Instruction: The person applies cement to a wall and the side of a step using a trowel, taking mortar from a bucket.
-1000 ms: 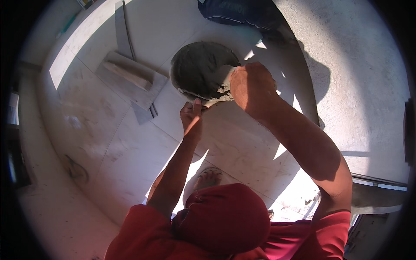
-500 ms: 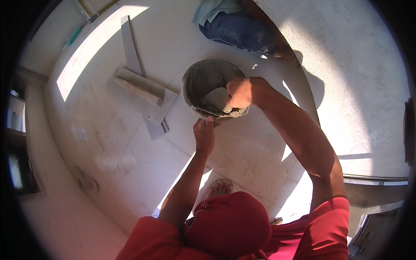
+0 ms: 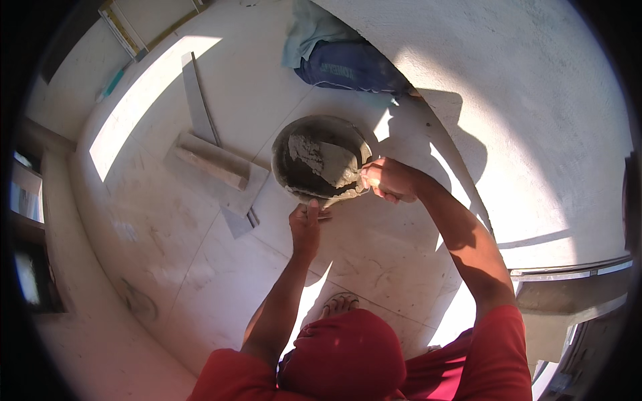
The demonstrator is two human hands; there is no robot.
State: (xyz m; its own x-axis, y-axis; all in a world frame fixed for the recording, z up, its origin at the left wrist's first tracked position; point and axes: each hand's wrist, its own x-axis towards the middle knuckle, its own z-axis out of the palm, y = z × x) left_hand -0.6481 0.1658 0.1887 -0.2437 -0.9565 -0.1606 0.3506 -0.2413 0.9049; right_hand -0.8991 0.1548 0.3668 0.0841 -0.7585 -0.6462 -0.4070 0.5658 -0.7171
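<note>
Hard sunlight is cutting across a shaded, pale tiled floor.
A nearly white band of sun is glaring at upper left, and narrower streaks are burning out detail near the foot and at lower right. The rough wall is catching broad light on the right, with a dark shadow falling across its lower part. Inside the bucket the light is staying dimmer, yet the grey mortar is showing its texture clearly. The fisheye lens is bending straight edges into curves, black is closing in at the corners, and the left rim is looking soft and hazy.
</note>
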